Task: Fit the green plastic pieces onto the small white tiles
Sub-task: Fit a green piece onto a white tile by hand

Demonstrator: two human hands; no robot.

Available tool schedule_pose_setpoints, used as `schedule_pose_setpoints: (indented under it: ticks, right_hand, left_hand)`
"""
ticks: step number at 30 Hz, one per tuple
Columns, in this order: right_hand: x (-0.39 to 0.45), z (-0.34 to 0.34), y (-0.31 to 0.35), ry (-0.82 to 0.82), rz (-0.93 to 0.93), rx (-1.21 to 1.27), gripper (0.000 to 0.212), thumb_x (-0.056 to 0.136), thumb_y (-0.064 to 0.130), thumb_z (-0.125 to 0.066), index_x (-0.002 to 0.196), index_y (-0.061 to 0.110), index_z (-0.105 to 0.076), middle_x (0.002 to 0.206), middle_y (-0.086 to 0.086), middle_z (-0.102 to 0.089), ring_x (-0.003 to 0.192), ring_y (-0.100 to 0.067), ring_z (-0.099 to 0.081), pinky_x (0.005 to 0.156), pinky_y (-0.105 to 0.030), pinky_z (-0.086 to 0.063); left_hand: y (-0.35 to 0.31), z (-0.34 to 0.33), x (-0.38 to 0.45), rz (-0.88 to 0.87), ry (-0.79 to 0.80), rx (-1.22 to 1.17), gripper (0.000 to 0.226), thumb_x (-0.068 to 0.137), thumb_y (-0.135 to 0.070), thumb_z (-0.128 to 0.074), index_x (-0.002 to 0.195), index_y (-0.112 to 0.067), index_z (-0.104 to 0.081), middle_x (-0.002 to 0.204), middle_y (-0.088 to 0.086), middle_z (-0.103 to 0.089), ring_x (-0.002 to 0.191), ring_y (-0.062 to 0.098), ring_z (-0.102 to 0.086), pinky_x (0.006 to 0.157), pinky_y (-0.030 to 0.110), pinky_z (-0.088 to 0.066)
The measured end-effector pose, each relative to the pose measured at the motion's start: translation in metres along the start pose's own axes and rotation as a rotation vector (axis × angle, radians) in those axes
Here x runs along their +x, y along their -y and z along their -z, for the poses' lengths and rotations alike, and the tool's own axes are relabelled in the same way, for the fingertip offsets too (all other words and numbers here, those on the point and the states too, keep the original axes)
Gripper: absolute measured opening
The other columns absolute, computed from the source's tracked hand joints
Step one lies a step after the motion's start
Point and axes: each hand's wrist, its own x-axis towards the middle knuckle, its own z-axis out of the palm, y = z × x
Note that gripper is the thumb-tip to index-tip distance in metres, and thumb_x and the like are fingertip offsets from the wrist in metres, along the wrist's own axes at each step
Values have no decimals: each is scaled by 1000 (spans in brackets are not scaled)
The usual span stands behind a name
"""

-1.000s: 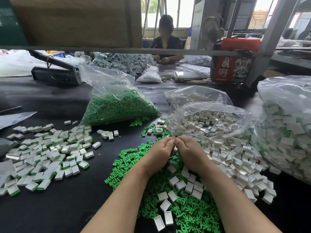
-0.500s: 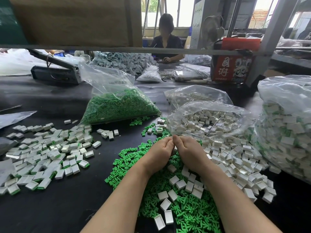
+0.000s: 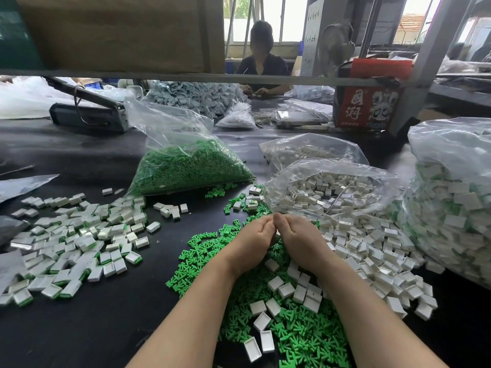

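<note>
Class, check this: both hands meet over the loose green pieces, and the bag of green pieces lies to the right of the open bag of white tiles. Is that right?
Not quite. In the head view, the bag of green pieces lies to the left of the open bag of white tiles. The hands do meet over the loose green pieces.

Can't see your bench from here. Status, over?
Left hand and right hand together, fingers curled, grip contents hidden. Loose green pieces and white tiles beneath. Nothing blocking.

Both hands — left hand [image 3: 255, 241], right hand [image 3: 301, 240] — curl knuckles-up, fingertips pressed together, so whatever they pinch stays hidden. Bag of finished tiles [image 3: 451, 197] runs off the right edge.
</note>
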Motion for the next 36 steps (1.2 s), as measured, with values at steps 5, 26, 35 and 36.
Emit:
schedule_pose_setpoints:
  ticks: [5, 26, 35, 36]
  right_hand:
    - [-1, 0, 1, 2, -1, 7, 41, 105, 37, -32, 75, 25, -58, 77, 7, -63, 75, -13, -58, 69, -31, -44]
    - [-2, -4, 4, -42, 10, 122, 28, 104, 28, -35, 83, 23, -53, 75, 5, -58, 71, -12, -53, 69, -38, -44]
    - [2, 3, 10, -115, -97, 679, 26, 104, 10, -38, 81, 4, -49, 63, -1, -43, 53, -8, -40, 51, -20, -36]
    - [2, 3, 10, -108, -92, 690, 24, 104, 10, -38, 83, 2, -49, 64, -1, -42, 55, -9, -40, 52, -21, -35]
  left_hand:
    - [-3, 0, -2, -11, 20, 28, 30, 107, -22, -34, 127, -19, -56, 112, -13, -61, 113, 3, -55, 90, 7, -39]
    - [0, -1, -2, 32, -81, -222, 27, 107, -22, -37, 99, -21, -62, 99, 2, -67, 99, 16, -63, 93, 29, -49]
    - [2, -2, 0, 29, -29, -389, 24, 103, -23, -42, 104, -17, -65, 97, -5, -72, 101, 11, -67, 92, 25, -50]
    - [2, -2, 0, 31, -29, -398, 23, 103, -23, -42, 104, -17, -65, 95, -7, -72, 100, 9, -67, 91, 24, -50]
